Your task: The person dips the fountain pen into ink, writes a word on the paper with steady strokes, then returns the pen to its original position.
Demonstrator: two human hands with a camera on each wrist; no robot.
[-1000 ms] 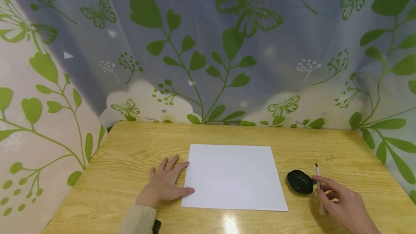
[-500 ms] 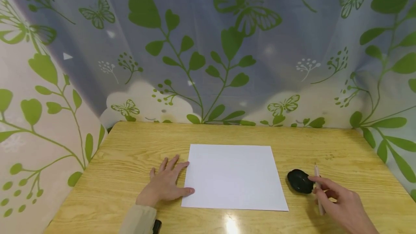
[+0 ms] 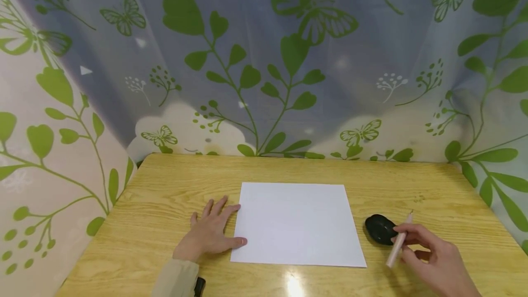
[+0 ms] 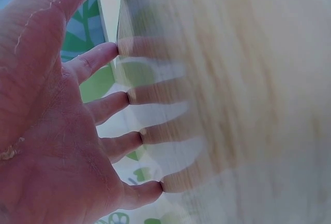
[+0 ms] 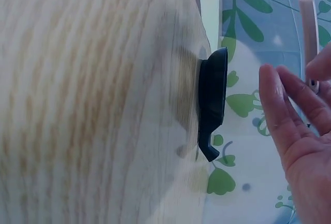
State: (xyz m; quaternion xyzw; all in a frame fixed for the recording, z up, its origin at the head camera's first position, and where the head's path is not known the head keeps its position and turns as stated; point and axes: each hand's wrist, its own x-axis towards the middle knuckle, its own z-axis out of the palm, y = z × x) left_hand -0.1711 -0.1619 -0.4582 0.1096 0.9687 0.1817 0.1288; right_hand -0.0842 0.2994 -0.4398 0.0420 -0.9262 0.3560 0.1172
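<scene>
My left hand lies spread on the table, its thumb and index finger touching the left edge of a white sheet of paper. The left wrist view shows the palm with the fingertips meeting the wood. Right of the paper, my right hand pinches a slender pale pink pen above the table. The pen slants, its thin pointed tip up and away, its blunt end toward me. A small black dish with a short handle or spout stands just left of that hand; in the right wrist view the dish stands apart from the fingers.
The light wooden table fills the lower part of the head view. Behind it and at both sides hangs a curtain printed with leaves and butterflies. Small marks show on the wood beyond the pen.
In my right hand the pen has turned from nearly upright in the view to a slant, its blunt end swinging left and its tip right. The left hand, paper and dish look unmoved.
</scene>
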